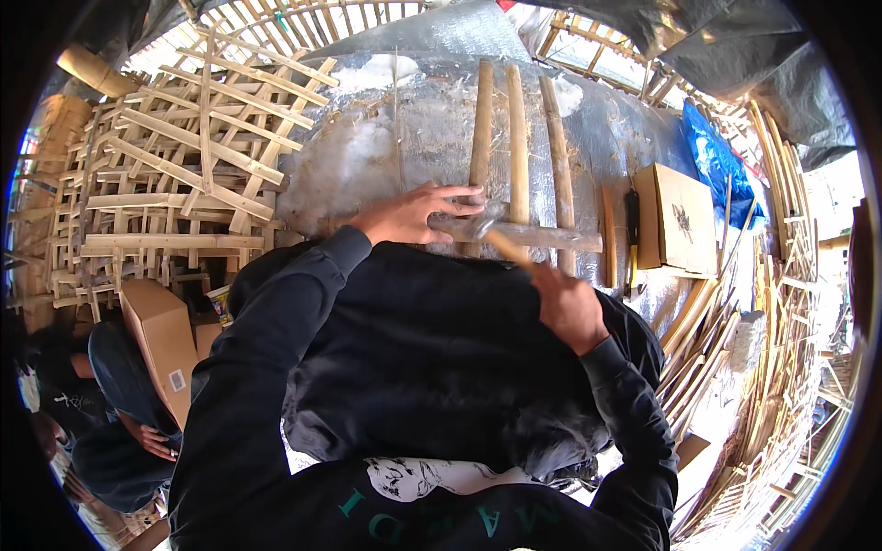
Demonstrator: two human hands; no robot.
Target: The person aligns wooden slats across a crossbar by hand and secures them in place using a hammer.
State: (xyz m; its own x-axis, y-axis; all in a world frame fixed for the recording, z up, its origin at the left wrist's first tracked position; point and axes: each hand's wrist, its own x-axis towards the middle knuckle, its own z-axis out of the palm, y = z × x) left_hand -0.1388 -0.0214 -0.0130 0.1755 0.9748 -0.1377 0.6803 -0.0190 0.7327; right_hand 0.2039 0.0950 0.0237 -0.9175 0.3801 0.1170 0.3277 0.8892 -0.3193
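A short bamboo crosspiece lies across the near ends of three bamboo strips: a left strip, a middle strip and a right strip. My left hand grips the crosspiece's left end, its fingers reaching over the left strip and its thumb on the near side. In my right hand is a hammer, held by its wooden handle. The hammer's head is blurred over the crosspiece, close to my left fingertips. Whether a nail is under it, I cannot tell.
Slatted bamboo frames are piled at left. Right of the strips are a dark tool with a yellow part, a cardboard box and blue plastic. Loose bamboo strips lean beyond. Another person sits at lower left beside a carton.
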